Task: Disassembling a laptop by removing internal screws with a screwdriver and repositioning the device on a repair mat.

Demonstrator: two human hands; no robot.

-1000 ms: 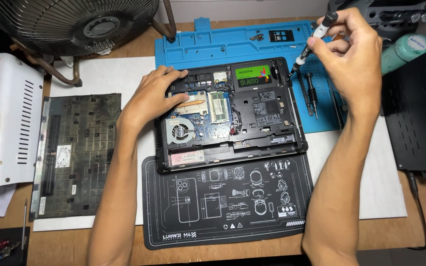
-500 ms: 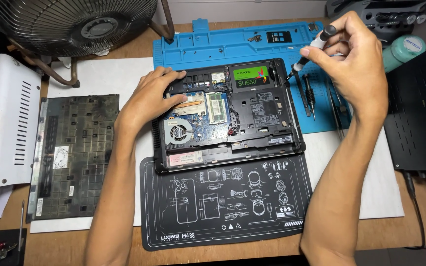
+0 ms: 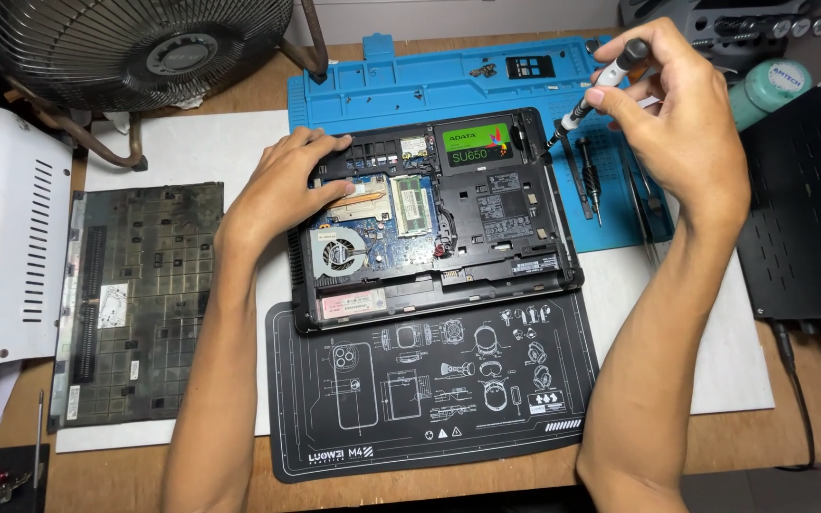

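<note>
Green rectangular label with red-yellow emblem (image 3: pixel 477 144) on drive at laptop's far edge, pale pink strip label (image 3: pixel 353 304) at laptop's near-left corner, small white sticker (image 3: pixel 112 293) on removed dark cover left of laptop, white-lettered band on teal bottle (image 3: pixel 773 84) far right

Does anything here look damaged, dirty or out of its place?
The laptop lies open, its dusty bottom cover set apart to the left. The left hand rests on the laptop; the right hand holds a screwdriver. Nothing looks broken or spilled.
</note>
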